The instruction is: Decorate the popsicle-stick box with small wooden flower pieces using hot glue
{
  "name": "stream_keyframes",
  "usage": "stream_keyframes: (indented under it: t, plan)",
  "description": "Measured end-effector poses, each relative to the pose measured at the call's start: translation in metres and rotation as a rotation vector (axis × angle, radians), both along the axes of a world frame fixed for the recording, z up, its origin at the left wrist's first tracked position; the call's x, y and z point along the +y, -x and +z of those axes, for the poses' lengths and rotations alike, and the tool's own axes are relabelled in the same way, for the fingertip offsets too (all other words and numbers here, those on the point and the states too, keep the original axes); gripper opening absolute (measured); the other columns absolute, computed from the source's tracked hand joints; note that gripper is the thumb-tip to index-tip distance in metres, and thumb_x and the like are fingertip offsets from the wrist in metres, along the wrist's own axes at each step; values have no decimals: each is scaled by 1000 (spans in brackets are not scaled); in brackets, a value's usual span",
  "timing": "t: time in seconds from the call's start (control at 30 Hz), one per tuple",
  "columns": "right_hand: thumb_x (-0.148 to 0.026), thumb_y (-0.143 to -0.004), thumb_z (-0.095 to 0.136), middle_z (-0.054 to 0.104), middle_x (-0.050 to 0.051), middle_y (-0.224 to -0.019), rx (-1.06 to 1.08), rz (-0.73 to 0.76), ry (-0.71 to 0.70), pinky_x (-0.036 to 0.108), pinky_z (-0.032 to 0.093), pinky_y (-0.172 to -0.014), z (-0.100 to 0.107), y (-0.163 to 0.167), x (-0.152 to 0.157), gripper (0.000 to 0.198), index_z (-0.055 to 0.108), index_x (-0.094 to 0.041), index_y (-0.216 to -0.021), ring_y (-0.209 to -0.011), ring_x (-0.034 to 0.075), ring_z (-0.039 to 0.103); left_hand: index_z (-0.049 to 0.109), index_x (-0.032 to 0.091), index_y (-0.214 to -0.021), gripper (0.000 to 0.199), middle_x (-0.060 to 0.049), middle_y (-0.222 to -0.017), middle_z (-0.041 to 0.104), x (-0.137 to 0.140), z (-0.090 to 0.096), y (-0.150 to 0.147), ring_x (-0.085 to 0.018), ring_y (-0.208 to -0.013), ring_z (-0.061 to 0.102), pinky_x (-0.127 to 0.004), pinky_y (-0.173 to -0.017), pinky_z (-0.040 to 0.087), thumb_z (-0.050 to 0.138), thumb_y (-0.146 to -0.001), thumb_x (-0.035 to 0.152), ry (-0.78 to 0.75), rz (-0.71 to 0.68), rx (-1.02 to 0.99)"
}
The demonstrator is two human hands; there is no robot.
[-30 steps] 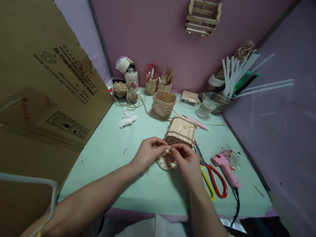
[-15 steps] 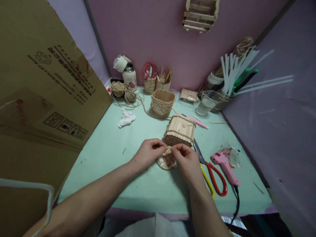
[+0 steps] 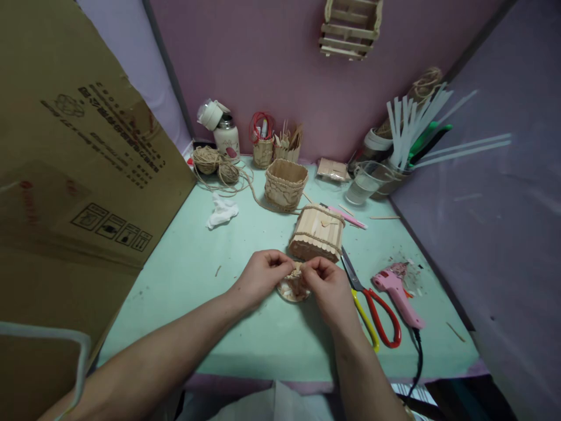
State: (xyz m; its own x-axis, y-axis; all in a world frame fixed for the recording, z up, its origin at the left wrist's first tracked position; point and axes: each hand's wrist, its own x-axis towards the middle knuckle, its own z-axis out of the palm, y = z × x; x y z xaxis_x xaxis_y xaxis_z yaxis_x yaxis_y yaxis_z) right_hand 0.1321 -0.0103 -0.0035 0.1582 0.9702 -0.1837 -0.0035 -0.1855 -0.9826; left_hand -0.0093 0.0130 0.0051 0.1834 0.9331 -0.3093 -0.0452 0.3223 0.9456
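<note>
I have both hands between the tabletop's (image 3: 245,345) middle and near edge: the left hand (image 3: 263,277) and the right hand (image 3: 329,289) each have thumb and finger pinched on a small pale piece (image 3: 297,268), from opposite sides, probably to keep it steady. It sits over the far side of a small round item (image 3: 293,292), partly hidden by the fingers. Just beyond, a stick-sided container (image 3: 316,229) lies on its side. Toward the right edge, the scissors (image 3: 360,286) and pink glue gun (image 3: 398,295) have handles facing the near edge, likely for easy grabbing.
</note>
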Motion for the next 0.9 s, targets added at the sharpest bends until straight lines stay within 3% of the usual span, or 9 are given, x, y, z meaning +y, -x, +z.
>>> stream_keyframes:
  t: [0.5, 0.9]
  plan:
    - [-27, -65, 65, 57, -5, -48, 37, 41, 37, 22, 39, -44, -1, -3, 0, 11, 57, -20, -61, -45, 12, 51, 66, 14, -62, 13, 0, -62, 63, 1, 0, 0, -12, -59, 53, -25, -60, 40, 68, -62, 28, 12, -39, 23]
    - [-31, -66, 67, 54, -4, -53, 13, 113, 67, 23, 38, -51, 4, -9, -3, 16, 57, -19, -61, -51, 11, 47, 69, 15, -72, 18, -2, -70, 66, 10, 6, 14, -14, -67, 55, -26, -68, 41, 69, -69, 32, -37, -175, 73]
